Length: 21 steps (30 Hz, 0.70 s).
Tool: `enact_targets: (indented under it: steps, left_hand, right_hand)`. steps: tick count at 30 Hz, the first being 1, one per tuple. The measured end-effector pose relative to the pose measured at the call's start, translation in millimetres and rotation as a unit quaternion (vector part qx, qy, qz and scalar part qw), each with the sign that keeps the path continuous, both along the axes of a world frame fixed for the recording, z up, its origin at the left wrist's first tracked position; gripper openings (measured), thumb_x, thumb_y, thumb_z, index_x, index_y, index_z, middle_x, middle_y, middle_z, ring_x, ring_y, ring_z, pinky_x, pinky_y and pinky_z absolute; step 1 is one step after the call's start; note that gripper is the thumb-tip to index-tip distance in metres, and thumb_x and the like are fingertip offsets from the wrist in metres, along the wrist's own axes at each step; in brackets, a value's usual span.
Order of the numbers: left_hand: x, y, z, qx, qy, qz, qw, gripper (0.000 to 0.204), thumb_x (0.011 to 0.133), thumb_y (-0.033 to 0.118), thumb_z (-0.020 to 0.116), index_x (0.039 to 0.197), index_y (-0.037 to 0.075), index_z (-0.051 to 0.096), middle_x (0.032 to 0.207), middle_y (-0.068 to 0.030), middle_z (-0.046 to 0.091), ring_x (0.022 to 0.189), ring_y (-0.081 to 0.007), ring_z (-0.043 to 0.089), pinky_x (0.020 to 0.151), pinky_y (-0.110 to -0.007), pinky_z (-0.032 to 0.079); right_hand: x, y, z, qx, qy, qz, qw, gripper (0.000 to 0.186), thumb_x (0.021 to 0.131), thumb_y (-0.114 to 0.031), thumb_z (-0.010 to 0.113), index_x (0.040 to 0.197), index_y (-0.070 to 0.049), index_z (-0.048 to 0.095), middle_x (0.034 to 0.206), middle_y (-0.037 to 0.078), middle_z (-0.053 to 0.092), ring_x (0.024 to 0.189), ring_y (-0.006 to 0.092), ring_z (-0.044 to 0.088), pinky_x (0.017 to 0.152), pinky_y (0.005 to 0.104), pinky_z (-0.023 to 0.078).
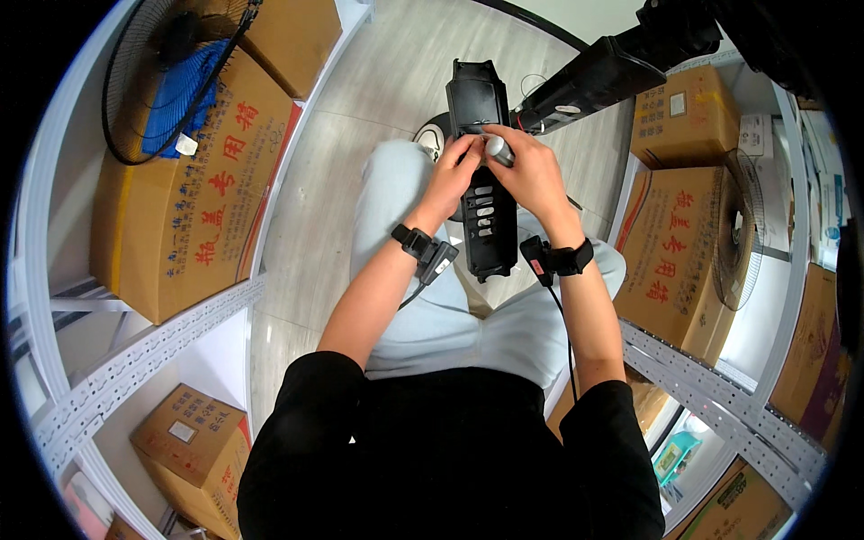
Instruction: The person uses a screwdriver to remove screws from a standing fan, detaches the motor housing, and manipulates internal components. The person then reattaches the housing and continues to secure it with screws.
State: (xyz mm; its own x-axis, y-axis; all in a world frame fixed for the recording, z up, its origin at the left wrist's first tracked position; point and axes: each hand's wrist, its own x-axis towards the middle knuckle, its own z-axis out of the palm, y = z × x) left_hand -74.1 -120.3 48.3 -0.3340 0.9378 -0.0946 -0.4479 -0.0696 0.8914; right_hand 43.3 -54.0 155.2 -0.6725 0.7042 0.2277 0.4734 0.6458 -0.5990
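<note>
A long black plastic case (490,256) stretches away from me above my lap. Its lower half has a row of several slots with pale or silvery insides. The far half (477,101) is a hollow black section, and my hands hide the middle between the two. My right hand (533,171) is closed around a short silver-grey cylinder (499,151) with a rounded end, over the case. Close beside it, my left hand (445,184) has thumb and fingers pinched together at the case's middle. What that pinch holds is too small to make out.
Shelves with large cardboard boxes (193,198) (675,252) flank me on both sides. Black fan guards (112,108) (740,229) lean against the boxes. Ahead on the right, a thick black post (585,85) slants over the grey floor (387,63). Cables run from both wristbands.
</note>
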Motion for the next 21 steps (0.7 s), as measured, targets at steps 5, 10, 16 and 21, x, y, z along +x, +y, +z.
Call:
enact_targets:
  steps: [5, 10, 16, 21]
  left_hand:
    - [-3.6, 0.1, -2.4, 0.004, -0.025, -0.039, 0.999, 0.028, 0.104, 0.019, 0.052, 0.124, 0.001, 0.058, 0.116, -0.0022, 0.061, 0.107, -0.0104, 0.055, 0.093, -0.027, 0.045]
    - [-1.6, 1.0, -2.9, -0.014, -0.091, -0.049, 0.995, 0.032, 0.104, 0.021, 0.05, 0.127, 0.001, 0.058, 0.12, -0.0045, 0.061, 0.11, -0.0119, 0.056, 0.095, -0.028, 0.046]
    - [-0.5, 1.7, 8.6, 0.003, -0.104, -0.042, 0.994, 0.034, 0.104, 0.025, 0.048, 0.126, 0.003, 0.062, 0.127, -0.007, 0.06, 0.122, -0.0137, 0.05, 0.107, -0.03, 0.035]
    - [-2.1, 1.1, 11.3, 0.021, -0.082, -0.049, 0.995, 0.035, 0.105, 0.025, 0.046, 0.128, 0.003, 0.061, 0.13, -0.006, 0.06, 0.125, -0.0139, 0.049, 0.109, -0.029, 0.033]
  right_hand:
    - [1.3, 10.5, -2.1, 0.043, -0.037, 0.025, 0.998, 0.029, 0.079, -0.017, 0.074, 0.106, -0.01, 0.067, 0.093, 0.014, 0.07, 0.085, 0.0361, 0.067, 0.073, 0.0431, 0.055]
    - [2.2, 15.5, 1.7, 0.062, -0.082, 0.035, 0.994, 0.024, 0.077, -0.019, 0.075, 0.097, -0.008, 0.067, 0.092, 0.014, 0.07, 0.081, 0.0371, 0.067, 0.07, 0.0429, 0.055]
    - [-22.4, 29.1, -0.8, 0.048, 0.024, -0.078, 0.996, 0.023, 0.08, -0.02, 0.074, 0.099, -0.01, 0.07, 0.087, 0.017, 0.07, 0.081, 0.0372, 0.068, 0.069, 0.042, 0.055]
    - [-10.9, 32.9, -6.4, 0.01, 0.009, -0.111, 0.994, 0.026, 0.081, -0.019, 0.072, 0.105, -0.009, 0.07, 0.088, 0.018, 0.071, 0.083, 0.0378, 0.069, 0.072, 0.0421, 0.055]
